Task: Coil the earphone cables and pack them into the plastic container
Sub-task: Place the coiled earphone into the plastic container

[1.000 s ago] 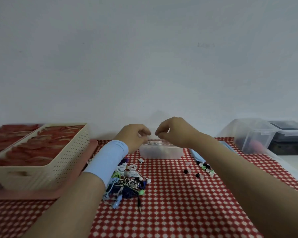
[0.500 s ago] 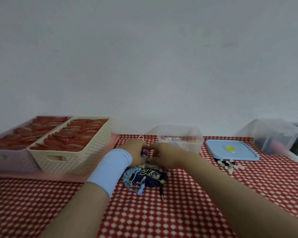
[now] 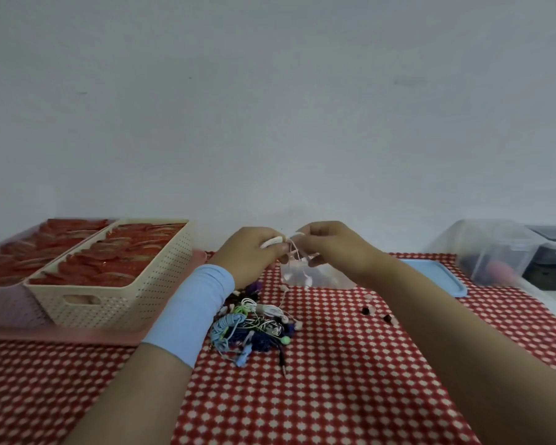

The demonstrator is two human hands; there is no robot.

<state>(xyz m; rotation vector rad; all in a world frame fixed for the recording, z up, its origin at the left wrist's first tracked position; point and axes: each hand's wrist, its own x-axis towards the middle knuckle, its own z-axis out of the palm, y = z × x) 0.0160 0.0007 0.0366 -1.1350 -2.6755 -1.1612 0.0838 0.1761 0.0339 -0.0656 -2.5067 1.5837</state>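
Holding a pale earphone cable [image 3: 293, 263] between them, the two hands are raised a little above the far part of the red checked tablecloth [image 3: 334, 396]. The left hand [image 3: 254, 252], which wears a light blue wristband [image 3: 196, 306], has its fingers curled and grips one white part of the cable against the thumb. The right hand [image 3: 331, 248] pinches the top of the same cable with the thumb and the first finger, and the other fingers are bent under it. From this pinch the cable hangs down in thin loops. Just behind the loops stands the clear plastic container [image 3: 334, 279], open on top and partly hidden by the right hand; what lies inside it cannot be told. A light blue lid [image 3: 437, 274] lies flat on the cloth to the right of the container, behind the right forearm. Nearer to the person, beside the left wrist, a tangled pile of earphones [image 3: 254, 326] in white, blue, green and dark colours rests on the cloth. Some small ear tips [image 3: 376, 313] lie scattered near the right forearm. On the left a cream basket [image 3: 126, 284] with red contents stands on a pink tray [image 3: 77, 334].
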